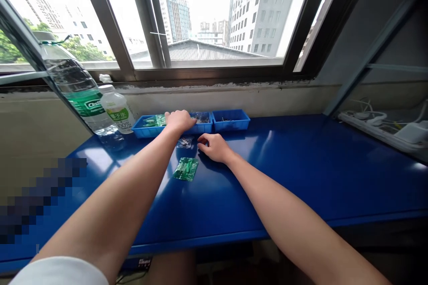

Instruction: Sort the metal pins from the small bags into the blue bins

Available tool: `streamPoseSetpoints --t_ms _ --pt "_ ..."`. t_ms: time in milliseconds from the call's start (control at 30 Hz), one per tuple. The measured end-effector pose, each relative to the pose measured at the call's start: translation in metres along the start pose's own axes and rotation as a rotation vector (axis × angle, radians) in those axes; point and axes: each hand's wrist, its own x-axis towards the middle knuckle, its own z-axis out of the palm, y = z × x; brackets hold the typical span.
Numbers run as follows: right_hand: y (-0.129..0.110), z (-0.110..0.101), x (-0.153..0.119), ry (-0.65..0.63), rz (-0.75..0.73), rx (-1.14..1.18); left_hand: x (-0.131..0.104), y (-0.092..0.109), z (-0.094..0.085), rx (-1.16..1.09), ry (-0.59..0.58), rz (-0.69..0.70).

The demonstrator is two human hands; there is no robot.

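Observation:
My left hand (pixel 181 120) reaches palm down over a blue bin (pixel 147 132) along the wall. Its thumb sticks out to the right, and its other fingertips are hidden behind the hand. Green printed packets (pixel 155 120) lie in the bin left of the hand; clear packets (pixel 201 118) with small contents show to its right. My right hand (pixel 216 147) rests low over the table, thumb and forefinger curved with a gap between them and nothing seen in it. Just left of it lies a small clear bag (pixel 185 142) with small dark pieces. Nearer me, a green packet (pixel 186 168) lies flat.
Another blue bin (pixel 231 121) with a few small dark pieces stands at the right of the row. A large water bottle (pixel 75 84) and a smaller bottle (pixel 117 109) stand at the left. White cables and a power strip (pixel 371 127) lie at the far right.

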Motion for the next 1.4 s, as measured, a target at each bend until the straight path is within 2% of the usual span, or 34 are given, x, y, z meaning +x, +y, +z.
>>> streamPoseSetpoints --t_ms 133,233,333,500,633,700,733,767,867,900,933,1100,1200,1333,1400 --pt "0.001 0.000 0.000 -0.016 0.020 0.012 0.009 0.006 -0.002 -0.054 -0.012 -0.094" --pt "0.001 -0.001 0.001 -0.023 0.012 0.033 0.013 0.003 -0.002 -0.126 -0.007 -0.128" --pt "0.000 -0.002 0.001 -0.028 0.005 0.048 0.013 -0.005 -0.002 -0.226 0.047 -0.168" --pt "-0.003 -0.005 0.000 -0.037 0.035 0.064 0.003 -0.031 -0.014 -0.333 0.251 -0.254" --pt "-0.006 -0.007 -0.001 -0.057 0.066 0.079 -0.007 -0.069 -0.026 -0.291 0.477 -0.210" --pt "-0.006 -0.006 -0.001 -0.056 0.080 0.074 -0.012 -0.089 -0.027 -0.235 0.616 -0.208" --pt "-0.007 -0.006 -0.001 -0.053 0.084 0.069 -0.013 -0.098 -0.025 -0.207 0.633 -0.211" --pt "-0.007 -0.006 -0.001 -0.049 0.083 0.064 -0.015 -0.106 -0.023 -0.187 0.593 -0.218" --pt "-0.006 -0.005 -0.001 -0.045 0.077 0.065 -0.020 -0.122 -0.013 -0.232 0.278 -0.193" --pt "-0.006 -0.005 -0.001 -0.046 0.077 0.070 -0.022 -0.125 -0.010 -0.264 0.216 -0.188" --pt "-0.005 -0.005 -0.001 -0.047 0.077 0.075 -0.024 -0.128 -0.007 -0.292 0.188 -0.186" --pt "-0.005 -0.006 -0.001 -0.053 0.073 0.090 -0.036 -0.128 -0.002 -0.342 0.220 -0.224" --pt "-0.004 -0.005 -0.001 -0.054 0.073 0.090 -0.040 -0.124 0.001 -0.289 0.158 -0.224" --pt "-0.003 -0.005 0.000 -0.057 0.066 0.098 -0.039 -0.124 0.012 -0.194 0.060 -0.143" --pt "-0.003 -0.006 0.000 -0.058 0.061 0.097 -0.039 -0.125 0.018 -0.158 0.064 -0.079"
